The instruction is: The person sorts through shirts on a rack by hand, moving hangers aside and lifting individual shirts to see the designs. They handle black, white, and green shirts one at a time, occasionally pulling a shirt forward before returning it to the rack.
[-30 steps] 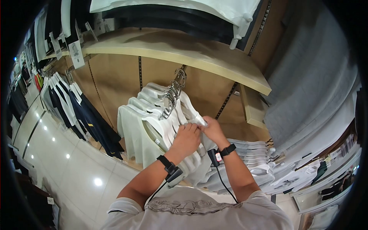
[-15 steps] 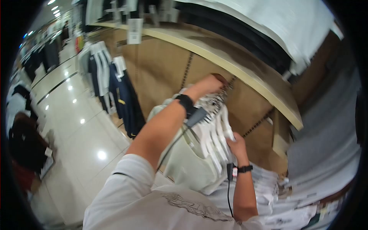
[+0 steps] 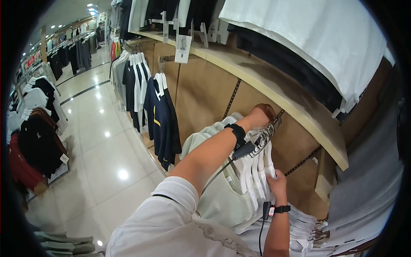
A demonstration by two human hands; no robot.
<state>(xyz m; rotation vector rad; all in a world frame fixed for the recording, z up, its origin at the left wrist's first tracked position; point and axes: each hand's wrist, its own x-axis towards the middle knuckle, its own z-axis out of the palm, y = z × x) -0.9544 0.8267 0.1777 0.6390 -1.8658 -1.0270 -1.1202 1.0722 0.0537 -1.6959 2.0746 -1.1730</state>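
Observation:
Pale green shirts [image 3: 222,205] hang on white hangers [image 3: 252,171] from a rail under the wooden shelf. My left hand [image 3: 264,113] is up at the rail beside the metal hanger hooks [image 3: 267,132]; its fingers curl on the far side, and what they hold is hidden. Lower down, my right hand [image 3: 277,182] is closed on the shoulder of the nearest white hanger. Both wrists carry black bands with small cabled devices.
A wooden shelf edge [image 3: 274,90] runs above my hands, with white and black garments over it. Navy shirts [image 3: 162,120] hang further left. Grey garments [image 3: 364,184] hang at the right. Across the tiled floor [image 3: 102,158] stand racks of dark clothes.
The view has turned, so the rail, shirts and both hands appear further right and slightly lower. Both hands keep about the same places on the rail and hangers.

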